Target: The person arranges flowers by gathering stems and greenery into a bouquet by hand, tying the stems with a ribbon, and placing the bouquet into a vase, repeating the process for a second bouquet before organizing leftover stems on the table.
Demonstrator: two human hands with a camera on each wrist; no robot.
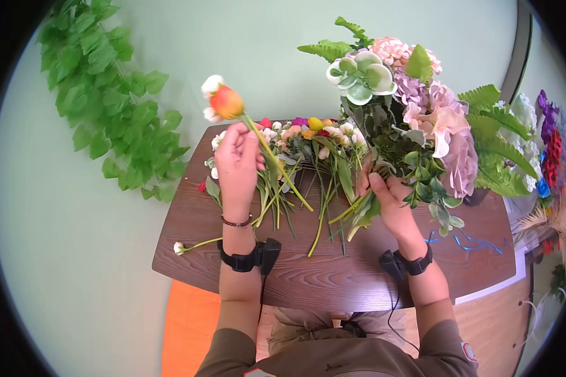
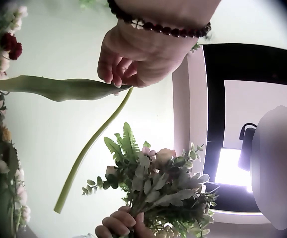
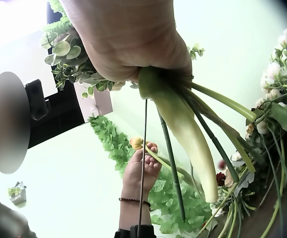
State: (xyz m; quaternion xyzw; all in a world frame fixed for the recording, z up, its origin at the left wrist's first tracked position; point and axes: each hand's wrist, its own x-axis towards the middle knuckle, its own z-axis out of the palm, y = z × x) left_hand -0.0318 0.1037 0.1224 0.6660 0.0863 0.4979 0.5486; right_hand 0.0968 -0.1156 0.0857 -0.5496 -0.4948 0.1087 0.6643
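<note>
My left hand (image 1: 238, 169) is raised over the left part of the table and pinches the stem of an orange-yellow tulip (image 1: 226, 102). Small white blooms show right beside its head. Below the fingers its green stem slants down to the right; a long leaf (image 2: 64, 88) shows in the left wrist view. With curled fingers my right hand (image 1: 393, 204) grips a bouquet (image 1: 443, 119) by its gathered stems (image 3: 176, 124). Pink and lilac hydrangea-like blooms, fern fronds and round pale leaves fill the bouquet. Its cut ends point down to the left.
Cut flowers (image 1: 321, 135) lie in a heap along the back of the dark wooden table (image 1: 283, 270), stems toward me. One white flower (image 1: 179, 248) lies at the left edge, blue ribbon (image 1: 471, 244) at the right. Leafy vines (image 1: 100, 94) hang on the left wall.
</note>
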